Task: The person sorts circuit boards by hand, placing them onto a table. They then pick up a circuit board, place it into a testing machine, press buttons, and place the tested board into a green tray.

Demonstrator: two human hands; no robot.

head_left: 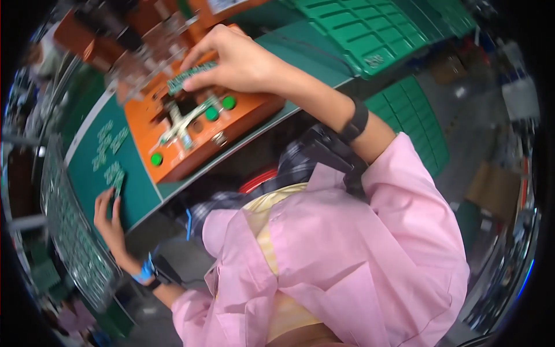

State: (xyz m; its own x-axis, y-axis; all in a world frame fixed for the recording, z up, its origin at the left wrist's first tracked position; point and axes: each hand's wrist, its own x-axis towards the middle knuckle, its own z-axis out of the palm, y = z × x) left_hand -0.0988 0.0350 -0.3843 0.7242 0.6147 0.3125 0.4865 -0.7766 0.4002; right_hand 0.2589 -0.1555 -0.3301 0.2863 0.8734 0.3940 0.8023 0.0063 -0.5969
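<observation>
Right hand (pixel 231 63): pinches a green circuit board (pixel 193 76) above the orange fixture (pixel 254 107)
Left hand (pixel 110 222): holds a second board (pixel 118 184) between fingertips
Green table (pixel 136 194): under the fixture
Green tray (pixel 370 29): beyond the right forearm
Loose boards (pixel 120 139): left of the fixture

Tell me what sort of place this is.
Probably an electronics workshop or factory: the right hand holds a small green circuit board, an orange box with green buttons sits on the bench, and a green tray lies nearby.

The circuit board (pixel 184 76) is green, the fixture (pixel 203 139) orange.
</observation>
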